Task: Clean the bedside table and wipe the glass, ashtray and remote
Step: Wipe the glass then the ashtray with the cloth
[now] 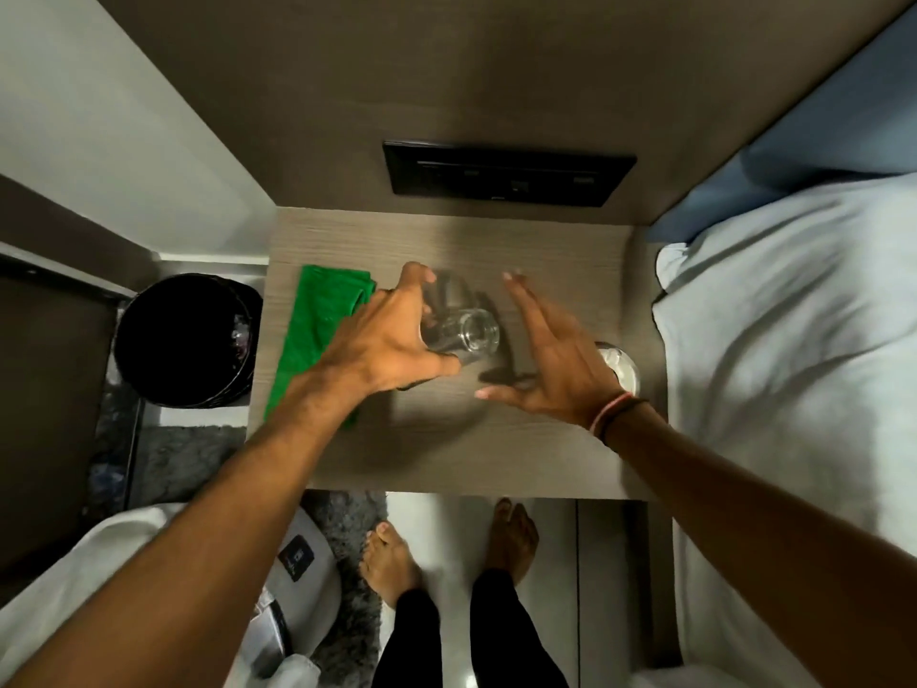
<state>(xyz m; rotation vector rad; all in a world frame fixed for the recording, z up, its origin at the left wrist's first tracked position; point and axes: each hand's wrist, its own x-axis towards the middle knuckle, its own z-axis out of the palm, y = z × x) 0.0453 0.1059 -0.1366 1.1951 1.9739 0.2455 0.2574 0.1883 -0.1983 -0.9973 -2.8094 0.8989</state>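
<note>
A clear drinking glass [466, 332] is tilted on its side above the wooden bedside table [446, 454], held by my left hand [392, 340] around its body. My right hand [551, 360] hovers just right of the glass with its fingers spread and holds nothing. A folded green cloth [312, 335] lies flat on the table's left part, partly under my left wrist. A round glass ashtray [622, 369] sits at the table's right edge, half hidden behind my right hand. No remote is in sight.
A black waste bin [188, 340] stands on the floor left of the table. A bed with white sheets [794, 365] borders the right side. A dark switch panel [506, 173] is on the wall behind. My bare feet [446, 548] stand below the table's front edge.
</note>
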